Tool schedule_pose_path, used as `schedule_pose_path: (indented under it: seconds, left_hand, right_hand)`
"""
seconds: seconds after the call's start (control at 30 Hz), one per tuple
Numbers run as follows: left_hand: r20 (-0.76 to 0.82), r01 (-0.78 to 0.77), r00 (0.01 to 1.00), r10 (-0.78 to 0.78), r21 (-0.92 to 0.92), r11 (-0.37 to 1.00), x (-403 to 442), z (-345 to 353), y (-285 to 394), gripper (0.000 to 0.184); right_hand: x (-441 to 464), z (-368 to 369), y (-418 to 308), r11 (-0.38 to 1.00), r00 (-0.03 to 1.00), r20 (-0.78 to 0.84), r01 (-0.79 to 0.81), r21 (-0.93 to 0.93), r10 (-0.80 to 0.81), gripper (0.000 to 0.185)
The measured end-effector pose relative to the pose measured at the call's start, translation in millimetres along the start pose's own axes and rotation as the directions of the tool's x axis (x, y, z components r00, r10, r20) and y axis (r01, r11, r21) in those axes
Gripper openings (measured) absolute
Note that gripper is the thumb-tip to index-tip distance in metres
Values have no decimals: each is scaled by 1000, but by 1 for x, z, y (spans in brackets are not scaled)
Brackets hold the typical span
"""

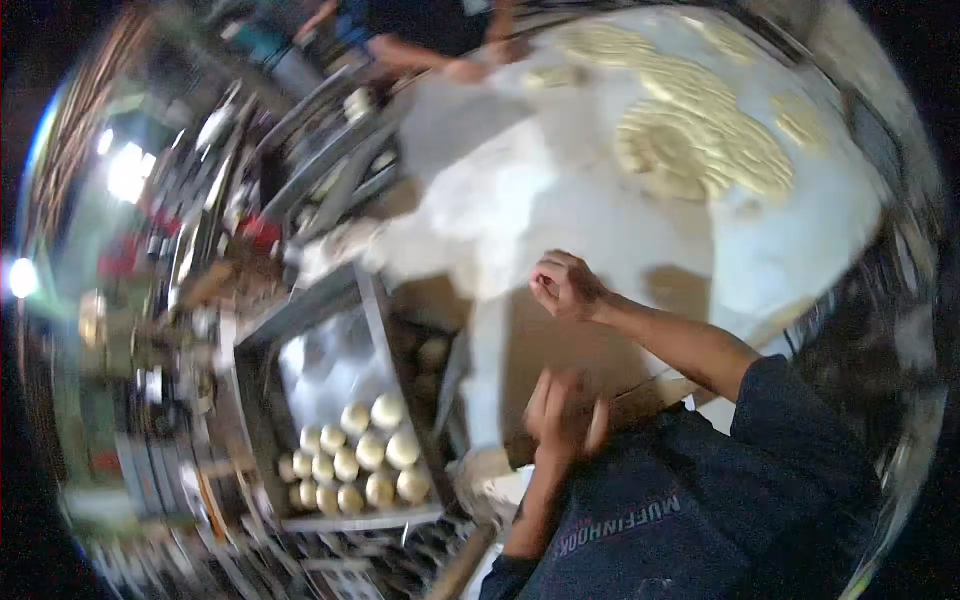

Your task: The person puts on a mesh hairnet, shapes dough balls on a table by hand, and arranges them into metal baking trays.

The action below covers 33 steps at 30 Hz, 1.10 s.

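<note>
Bright white lamps (pixel 128 172) glare out of a dim, cluttered workroom, and before me spreads a broad, whitish tabletop (pixel 620 230). My right hand (pixel 567 285) is over its near part, fingers curled closed; I cannot tell whether they enclose anything. My left hand (pixel 565 410), badly blurred, is by the near edge, thumb apart from the other fingers and nothing visible between them.

The cream-coloured, ball-shaped dough pieces (pixel 371 452) are in a grey, rectangular, metal-looking tray (pixel 378 310) beside the tabletop's left edge, grouped at the tray's near end. I judge this a moment between pieces; taking up a ball would call for opened fingers and a soft, even grip. The balls point nowhere (round things have no long axis to speak of), while the tray's long axis runs roughly along the tabletop's left edge.

Pale yellow, ridged, flattened dough sheets (pixel 660 150) overlap toward the far right corner, their row slanting from the far edge toward the right edge. A co-worker's bare hand (pixel 466 71) is at the far edge, left of them.
</note>
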<state>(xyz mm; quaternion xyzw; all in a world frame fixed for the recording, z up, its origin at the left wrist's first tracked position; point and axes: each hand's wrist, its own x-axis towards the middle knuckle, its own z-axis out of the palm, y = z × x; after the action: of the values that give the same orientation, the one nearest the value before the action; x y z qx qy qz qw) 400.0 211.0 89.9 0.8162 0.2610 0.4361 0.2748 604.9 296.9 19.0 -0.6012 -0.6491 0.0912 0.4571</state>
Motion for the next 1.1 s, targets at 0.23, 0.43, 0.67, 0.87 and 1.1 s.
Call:
schedule_pose_path:
  seconds: [0.23,0.43,0.67,0.87,1.1]
  left_hand:
    - [670,172,738,77,-298,939,68,306,-151,48]
    - [501,86,828,-254,334,939,217,445,-134,44]
    - [629,910,405,-664,-204,361,227,448,-86,46]
    - [510,851,523,-682,-273,448,145,391,-74,53]
    - [442,650,754,-486,-605,459,4,248,-67,60]
  right_hand:
    - [-198,-203,164,865,867,-330,-454,-213,374,11]
    - [-236,-219,195,814,781,-505,-533,-232,368,11]
    - [-217,-221,186,787,665,-610,-608,-108,430,8]
    - [-221,-224,183,784,706,-580,-595,-175,407,8]
    - [-217,-147,123,736,691,-297,-514,440,659,15]
